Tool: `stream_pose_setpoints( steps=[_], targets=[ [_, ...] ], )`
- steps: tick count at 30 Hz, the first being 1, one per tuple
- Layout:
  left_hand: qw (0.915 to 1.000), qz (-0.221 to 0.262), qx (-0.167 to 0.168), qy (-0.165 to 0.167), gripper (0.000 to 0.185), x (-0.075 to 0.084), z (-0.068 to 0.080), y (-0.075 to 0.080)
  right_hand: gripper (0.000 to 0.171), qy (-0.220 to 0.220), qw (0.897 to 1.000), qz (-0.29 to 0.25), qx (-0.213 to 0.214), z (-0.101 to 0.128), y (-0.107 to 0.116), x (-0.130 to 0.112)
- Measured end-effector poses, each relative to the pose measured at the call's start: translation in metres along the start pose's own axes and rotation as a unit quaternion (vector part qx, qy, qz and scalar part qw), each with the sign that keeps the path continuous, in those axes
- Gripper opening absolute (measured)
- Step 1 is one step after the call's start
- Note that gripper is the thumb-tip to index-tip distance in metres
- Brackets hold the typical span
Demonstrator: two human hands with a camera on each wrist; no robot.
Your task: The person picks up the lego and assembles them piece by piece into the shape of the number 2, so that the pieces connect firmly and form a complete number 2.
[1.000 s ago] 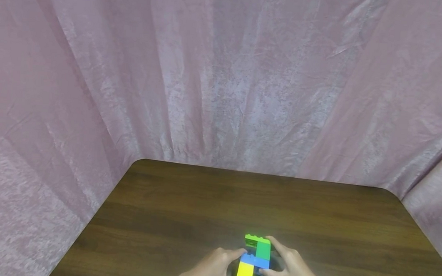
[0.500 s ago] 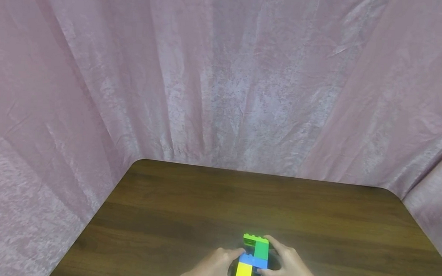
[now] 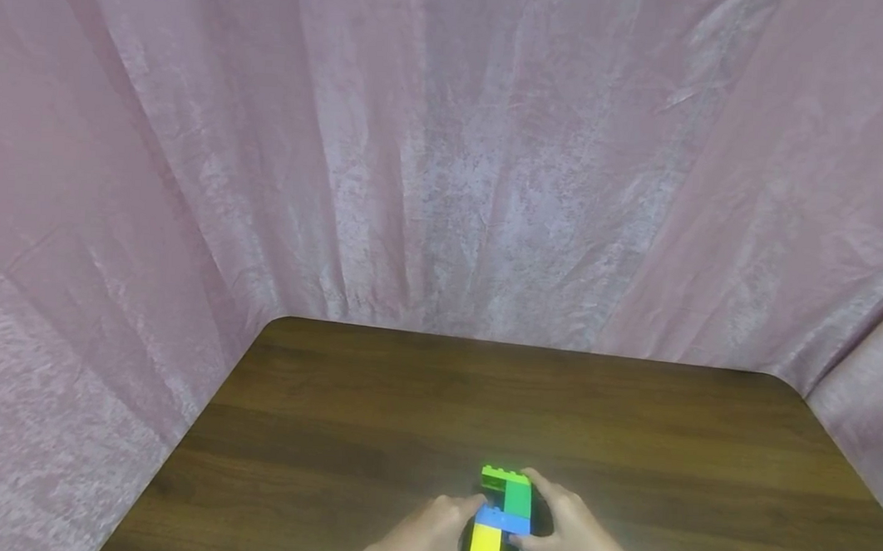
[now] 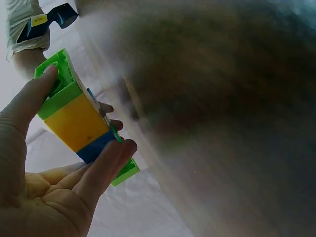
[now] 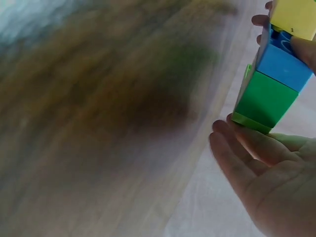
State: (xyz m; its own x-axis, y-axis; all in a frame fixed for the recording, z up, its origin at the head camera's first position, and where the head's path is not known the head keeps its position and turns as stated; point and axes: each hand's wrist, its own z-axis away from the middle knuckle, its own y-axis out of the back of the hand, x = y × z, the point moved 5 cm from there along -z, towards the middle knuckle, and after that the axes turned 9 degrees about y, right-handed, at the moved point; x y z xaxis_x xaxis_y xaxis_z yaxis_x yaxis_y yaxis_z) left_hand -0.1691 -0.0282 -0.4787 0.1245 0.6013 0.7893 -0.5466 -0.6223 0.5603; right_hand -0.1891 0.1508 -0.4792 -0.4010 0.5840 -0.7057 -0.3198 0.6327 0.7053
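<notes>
Head view: the left hand (image 3: 428,537) and right hand (image 3: 570,536) grip the brick stack (image 3: 504,520) from opposite sides, above the near edge of the table (image 3: 374,422).

Left wrist view: thumb and fingers (image 4: 106,163) curl round the stack's ends.

Right wrist view: fingers (image 5: 237,148) support its green end.

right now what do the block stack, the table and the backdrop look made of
Block stack: likely moulded plastic, smooth and slightly glossy, with studs on top and solid bright colours. Table: dark wood or wood-look laminate, with visible grain streaks and a soft sheen. Backdrop: pink fabric, perhaps crushed velvet, with hanging folds and mottled shine.
</notes>
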Motion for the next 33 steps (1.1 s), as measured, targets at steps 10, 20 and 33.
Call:
stream_pose_setpoints(
  steps=[10, 20, 33],
  targets=[
    [0.9983, 0.053, -0.023, 0.002, 0.059, -0.0005, -0.0034, -0.0018, 0.09, -0.059, 0.995, 0.082, 0.01, 0.0006, -0.0003, 0.0014],
    [0.9992, -0.025, 0.01, -0.03, 0.055, 0.001, -0.0045, -0.002, 0.089, -0.066, 0.993, 0.098, 0.011, -0.0029, -0.0033, -0.0003],
    [0.9931, -0.114, 0.027, -0.004, 0.06, -0.0001, -0.0036, -0.0047, 0.088, -0.086, 0.991, 0.107, 0.005, -0.0035, -0.0071, 0.0029]
  ],
)
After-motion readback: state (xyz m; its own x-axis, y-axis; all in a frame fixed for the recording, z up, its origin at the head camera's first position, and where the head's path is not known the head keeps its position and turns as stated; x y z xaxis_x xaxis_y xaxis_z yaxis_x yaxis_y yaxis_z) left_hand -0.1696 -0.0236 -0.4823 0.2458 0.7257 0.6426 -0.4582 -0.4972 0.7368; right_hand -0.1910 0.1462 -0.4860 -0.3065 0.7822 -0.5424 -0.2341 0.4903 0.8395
